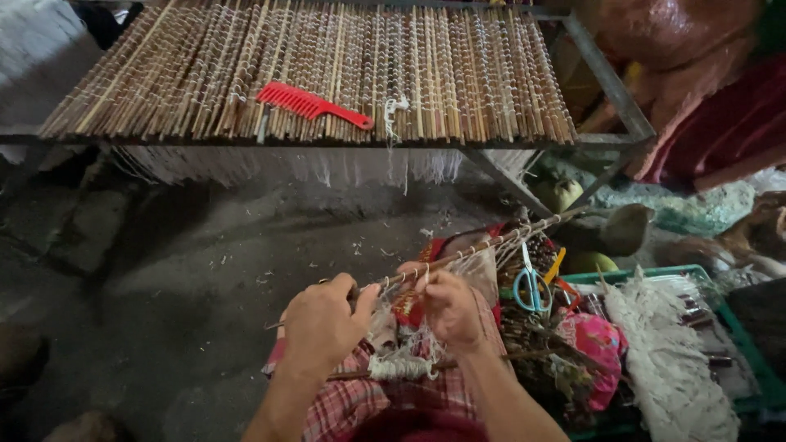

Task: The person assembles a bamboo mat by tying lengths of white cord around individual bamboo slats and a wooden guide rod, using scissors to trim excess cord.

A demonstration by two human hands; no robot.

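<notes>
My left hand [323, 323] is curled shut around the near end of a thin stick [458, 255] that slants up and to the right, and my right hand [449, 309] sits just beside it with fingertips pinched on the white thread [401, 366] looped along that stick. The stick lies over my lap, above a red checked cloth [368, 401], with a small wound bundle of the same thread hanging just below my hands. To do this well, I judge the left hand should keep the stick steady and level while the right draws each loop snug and evenly spaced, not so tight that the thin stick bows. Just right of my hands, blue-handled scissors [532, 286] rest on a pile of dark sticks, and beyond them a green tray [749, 344] holds a fluffy heap of white fibre [671, 352] and a pink flowered cloth [594, 340]. On the far side, a mat of many thin sticks [327, 57] bound with white thread lies stretched across a metal frame [610, 82], with a red comb [311, 105] lying on it and loose thread ends hanging from its near edge. I see no packages, labels or signs I can make out clearly; a small red item under my right hand is too hidden to tell.
</notes>
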